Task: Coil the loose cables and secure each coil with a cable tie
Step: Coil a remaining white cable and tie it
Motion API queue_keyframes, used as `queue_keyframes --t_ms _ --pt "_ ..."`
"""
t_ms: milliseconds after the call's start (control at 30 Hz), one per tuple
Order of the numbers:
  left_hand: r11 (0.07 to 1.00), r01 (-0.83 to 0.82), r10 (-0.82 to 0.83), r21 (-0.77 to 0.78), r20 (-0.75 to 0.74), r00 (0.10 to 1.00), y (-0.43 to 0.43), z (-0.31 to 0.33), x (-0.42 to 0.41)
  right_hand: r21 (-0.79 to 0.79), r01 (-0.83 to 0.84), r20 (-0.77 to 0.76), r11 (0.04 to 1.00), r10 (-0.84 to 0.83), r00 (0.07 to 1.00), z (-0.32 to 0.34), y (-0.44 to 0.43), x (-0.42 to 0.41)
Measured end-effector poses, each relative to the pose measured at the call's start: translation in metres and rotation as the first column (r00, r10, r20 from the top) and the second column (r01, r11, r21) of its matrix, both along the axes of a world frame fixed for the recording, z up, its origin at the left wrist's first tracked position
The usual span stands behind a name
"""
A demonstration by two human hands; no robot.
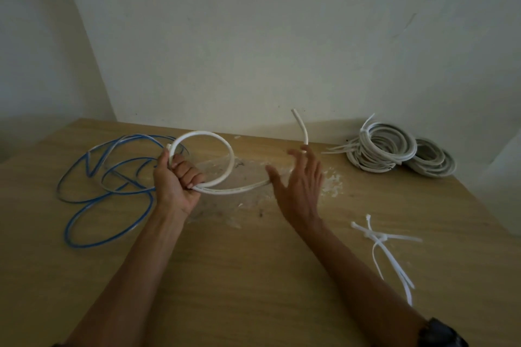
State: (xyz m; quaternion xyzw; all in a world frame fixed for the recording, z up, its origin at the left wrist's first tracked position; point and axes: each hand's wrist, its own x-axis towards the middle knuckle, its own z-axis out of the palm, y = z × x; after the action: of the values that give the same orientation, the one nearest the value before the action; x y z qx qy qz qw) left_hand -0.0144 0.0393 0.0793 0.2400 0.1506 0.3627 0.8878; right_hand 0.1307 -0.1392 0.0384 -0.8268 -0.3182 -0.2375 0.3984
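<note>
My left hand (177,180) is shut on a white cable (225,146), pinching one round loop of it above the wooden table (253,276). The cable runs on to the right behind my right hand (300,186), and its free end sticks up past the fingertips. My right hand is spread with fingers apart, and the cable passes by its fingers; whether they touch it I cannot tell. A loose blue cable (110,177) lies in tangled loops at the left. Several white cable ties (386,245) lie at the right.
Two tied coils of white and grey cable (394,149) are stacked at the back right near the wall. White scraps and smears mark the table's middle (332,180). The wall stands close behind, and the table's right edge drops off beyond the coils.
</note>
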Motion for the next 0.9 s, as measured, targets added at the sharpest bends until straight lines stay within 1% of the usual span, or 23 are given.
queue_keyframes --t_ms 33,67,100,133,167,200,233,267,300,367,400,433,467,533,567,600,633,667,700,767,800,833,900 --pt "1.000 -0.011 0.011 0.005 0.012 1.000 0.001 0.001 -0.002 0.030 0.041 -0.151 0.999 -0.036 0.988 0.008 -0.004 0.007" --pt "1.000 -0.020 0.020 0.012 0.020 1.000 0.002 0.001 -0.003 0.070 0.045 -0.337 0.997 -0.019 0.941 0.015 -0.009 0.016" --pt "0.999 -0.023 0.022 0.023 0.021 1.000 0.003 0.000 -0.004 0.118 0.031 -0.518 0.993 0.035 0.855 0.023 -0.013 0.025" --pt "0.999 -0.013 0.012 0.039 0.016 1.000 0.002 0.000 -0.004 0.143 0.008 -0.634 0.990 0.085 0.769 0.029 -0.018 0.033" --pt "0.998 0.010 -0.010 0.059 0.005 1.000 -0.001 -0.001 -0.003 0.130 -0.019 -0.668 0.991 0.101 0.737 0.033 -0.022 0.040" --pt "0.995 0.041 -0.040 0.088 -0.012 0.999 -0.003 -0.002 -0.001 0.122 -0.043 -0.676 0.992 0.115 0.728 0.036 -0.025 0.044" --pt "0.989 0.076 -0.072 0.124 -0.035 0.997 -0.006 -0.002 0.001 0.147 -0.059 -0.689 0.987 0.145 0.710 0.039 -0.027 0.048" --pt "0.979 0.110 -0.101 0.171 -0.061 0.993 -0.008 -0.002 0.002 0.202 -0.073 -0.726 0.977 0.199 0.658 0.044 -0.030 0.050" --pt "0.964 0.142 -0.124 0.227 -0.089 0.988 -0.010 -0.002 0.002 0.271 -0.084 -0.772 0.959 0.268 0.576 0.050 -0.033 0.051" --pt "0.923 0.191 -0.151 0.334 -0.142 0.978 -0.013 0.000 0.001 0.436 -0.095 -0.832 0.895 0.441 0.336 0.062 -0.042 0.054" --pt "0.902 0.212 -0.160 0.376 -0.166 0.973 -0.015 0.001 0.001 0.512 -0.085 -0.825 0.855 0.517 0.229 0.068 -0.047 0.057" --pt "0.878 0.231 -0.166 0.419 -0.187 0.968 -0.018 0.002 0.001 0.572 -0.062 -0.805 0.818 0.574 0.148 0.072 -0.051 0.061" --pt "0.849 0.245 -0.163 0.467 -0.209 0.964 -0.022 0.002 0.001 0.616 -0.030 -0.784 0.788 0.616 0.080 0.076 -0.055 0.063" --pt "0.772 0.234 -0.105 0.592 -0.244 0.964 -0.029 0.003 0.001 0.628 0.029 -0.778 0.778 0.628 0.010 0.079 -0.057 0.064" --pt "0.710 0.201 -0.029 0.675 -0.258 0.966 -0.033 0.005 0.001 0.608 0.036 -0.793 0.793 0.609 -0.013 0.078 -0.057 0.062" --pt "0.612 0.154 0.084 0.776 -0.257 0.963 -0.036 0.006 0.000 0.589 0.037 -0.806 0.807 0.590 -0.051 0.077 -0.057 0.059" --pt "0.474 0.104 0.213 0.875 -0.229 0.950 -0.041 0.008 -0.001 0.581 0.037 -0.808 0.813 0.582 -0.094 0.074 -0.056 0.058" --pt "0.317 0.062 0.323 0.946 -0.169 0.931 -0.045 0.009 -0.002 0.593 0.040 -0.793 0.804 0.593 -0.140 0.070 -0.053 0.057" --pt "0.166 0.036 0.388 0.986 -0.099 0.916 -0.049 0.008 -0.002 0.619 0.052 -0.765 0.783 0.617 -0.186 0.066 -0.050 0.056" --pt "-0.099 0.034 0.422 0.995 0.010 0.907 -0.057 0.004 -0.001 0.671 0.088 -0.697 0.737 0.666 -0.265 0.059 -0.045 0.051" --pt "-0.208 0.044 0.432 0.977 0.051 0.900 -0.058 0.000 0.000 0.687 0.105 -0.669 0.719 0.682 -0.295 0.056 -0.043 0.049" --pt "-0.292 0.053 0.444 0.955 0.087 0.892 -0.058 -0.003 0.002 0.690 0.122 -0.656 0.714 0.687 -0.313 0.053 -0.041 0.048" --pt "-0.390 0.054 0.464 0.919 0.145 0.874 -0.054 -0.008 0.006 0.687 0.123 -0.642 0.716 0.678 -0.357 0.047 -0.039 0.046"
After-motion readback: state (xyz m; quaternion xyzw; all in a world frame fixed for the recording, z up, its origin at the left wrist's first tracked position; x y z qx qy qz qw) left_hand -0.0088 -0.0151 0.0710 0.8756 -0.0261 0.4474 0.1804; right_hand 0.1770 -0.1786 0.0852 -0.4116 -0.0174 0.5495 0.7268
